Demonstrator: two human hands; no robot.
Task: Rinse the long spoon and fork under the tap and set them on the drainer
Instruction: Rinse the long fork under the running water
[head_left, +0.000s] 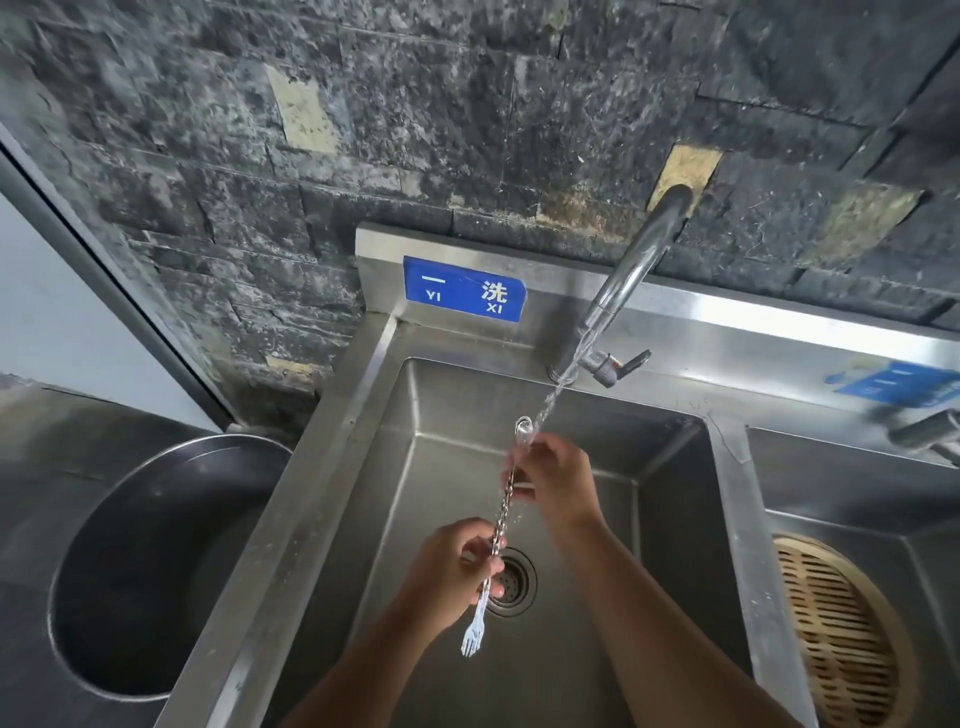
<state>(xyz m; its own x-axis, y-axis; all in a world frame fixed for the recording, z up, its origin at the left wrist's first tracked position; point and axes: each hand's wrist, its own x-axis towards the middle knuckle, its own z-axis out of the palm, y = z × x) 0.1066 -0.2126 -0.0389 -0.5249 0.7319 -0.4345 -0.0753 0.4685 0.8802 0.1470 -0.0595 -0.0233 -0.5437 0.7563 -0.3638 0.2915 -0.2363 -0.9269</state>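
A long thin metal utensil stretches over the steel sink (447, 467): a spoon end (523, 430) points to the tap and a fork end (471, 640) points towards me. Whether it is one piece or a spoon and fork held together, I cannot tell. My left hand (457, 574) pinches the twisted stem just above the fork end. My right hand (558, 483) holds the stem just below the spoon bowl. Water from the tap (631, 270) runs onto the spoon end and my right hand. The drain strainer (511, 582) lies under my left hand.
A round bamboo steamer tray (841, 639) sits in the second basin on the right. A large dark metal pan (145, 566) stands left of the sink. A blue label (464, 289) is stuck on the backsplash. A second tap handle (927, 431) shows at the right edge.
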